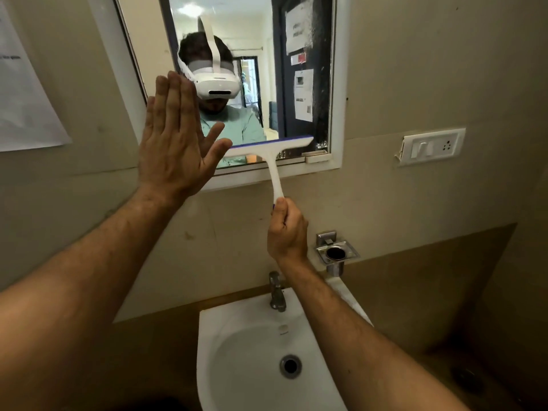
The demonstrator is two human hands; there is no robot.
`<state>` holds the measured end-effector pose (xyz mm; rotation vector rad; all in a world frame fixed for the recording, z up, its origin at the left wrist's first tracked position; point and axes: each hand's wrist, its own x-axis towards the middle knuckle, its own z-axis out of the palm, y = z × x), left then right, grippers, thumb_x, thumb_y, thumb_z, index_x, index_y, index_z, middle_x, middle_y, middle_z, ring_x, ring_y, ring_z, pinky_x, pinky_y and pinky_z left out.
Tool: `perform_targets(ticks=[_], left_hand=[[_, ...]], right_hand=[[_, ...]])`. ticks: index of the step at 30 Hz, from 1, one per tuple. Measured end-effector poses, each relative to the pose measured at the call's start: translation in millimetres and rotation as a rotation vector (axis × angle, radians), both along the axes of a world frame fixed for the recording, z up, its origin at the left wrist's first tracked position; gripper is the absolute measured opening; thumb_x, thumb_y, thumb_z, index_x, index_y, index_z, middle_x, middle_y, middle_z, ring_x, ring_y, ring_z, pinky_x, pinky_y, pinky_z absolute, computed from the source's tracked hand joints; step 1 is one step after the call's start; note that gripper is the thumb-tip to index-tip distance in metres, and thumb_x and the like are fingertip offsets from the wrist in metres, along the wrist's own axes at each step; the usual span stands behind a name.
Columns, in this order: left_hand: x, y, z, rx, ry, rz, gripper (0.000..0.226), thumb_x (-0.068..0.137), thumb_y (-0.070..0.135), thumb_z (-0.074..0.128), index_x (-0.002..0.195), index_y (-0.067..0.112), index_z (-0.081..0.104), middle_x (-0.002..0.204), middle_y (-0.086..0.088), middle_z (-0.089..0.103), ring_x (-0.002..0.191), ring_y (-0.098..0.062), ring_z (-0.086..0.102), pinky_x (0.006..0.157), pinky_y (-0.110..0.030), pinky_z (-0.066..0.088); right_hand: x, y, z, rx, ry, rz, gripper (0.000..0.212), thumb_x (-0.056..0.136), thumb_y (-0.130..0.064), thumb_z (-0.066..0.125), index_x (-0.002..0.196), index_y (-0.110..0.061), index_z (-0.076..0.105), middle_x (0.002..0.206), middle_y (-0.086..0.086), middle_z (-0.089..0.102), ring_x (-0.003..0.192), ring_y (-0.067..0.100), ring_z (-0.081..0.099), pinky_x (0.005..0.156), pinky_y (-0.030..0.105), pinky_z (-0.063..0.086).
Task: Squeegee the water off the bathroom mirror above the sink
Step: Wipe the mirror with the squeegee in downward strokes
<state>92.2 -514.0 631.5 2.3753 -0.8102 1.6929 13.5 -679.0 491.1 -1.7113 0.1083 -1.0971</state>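
Observation:
A white-framed mirror (267, 40) hangs on the beige wall above a white sink (237, 336). A white squeegee (274, 149) with a blue rubber edge lies across the mirror's lower part, its blade near the bottom frame. My right hand (286, 229) grips the bottom end of its handle, below the mirror. My left hand (175, 140) lies flat with straight fingers against the mirror's lower left corner and frame, its thumb near the blade's left end. Water streaks and drops show along the mirror's right side.
A chrome tap (277, 292) stands at the sink's back edge. A metal holder (336, 253) is fixed to the wall right of my right hand. A white switch plate (431, 146) sits further right. A paper sheet (23, 93) hangs at far left.

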Motion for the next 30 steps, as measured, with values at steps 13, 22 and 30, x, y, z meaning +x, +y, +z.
perform_targets(ticks=[13, 22, 30], left_hand=[[-7, 8, -14, 0.017, 0.079, 0.003, 0.1, 0.097, 0.076, 0.011, 0.161, 0.0, 0.004, 0.17, -0.02, 0.002, 0.158, -0.034, 0.001, 0.129, -0.048, 0.005], [0, -3, -16, 0.004, 0.081, -0.006, 0.099, 0.098, 0.076, 0.017, 0.161, 0.001, 0.004, 0.17, -0.018, 0.001, 0.158, -0.031, -0.001, 0.129, -0.046, 0.004], [-6, -14, -23, 0.018, 0.108, -0.015, 0.102, 0.095, 0.077, 0.011, 0.161, 0.0, 0.007, 0.17, -0.019, 0.003, 0.158, -0.032, 0.001, 0.129, -0.045, 0.003]], right_hand=[[-4, 5, -26, -0.004, 0.048, -0.089, 0.031, 0.1, -0.042, 0.031, 0.074, -0.035, 0.045, 0.057, -0.011, 0.042, 0.05, 0.005, 0.044, 0.044, 0.034, 0.038], [0, 0, 12, -0.013, -0.004, -0.056, 0.029, 0.104, -0.037, 0.033, 0.082, -0.028, 0.05, 0.06, -0.011, 0.043, 0.05, 0.003, 0.045, 0.041, 0.017, 0.035], [-10, -5, -28, -0.019, 0.054, -0.059, 0.028, 0.101, -0.039, 0.032, 0.077, -0.034, 0.046, 0.058, -0.011, 0.042, 0.052, 0.002, 0.047, 0.041, 0.017, 0.036]])
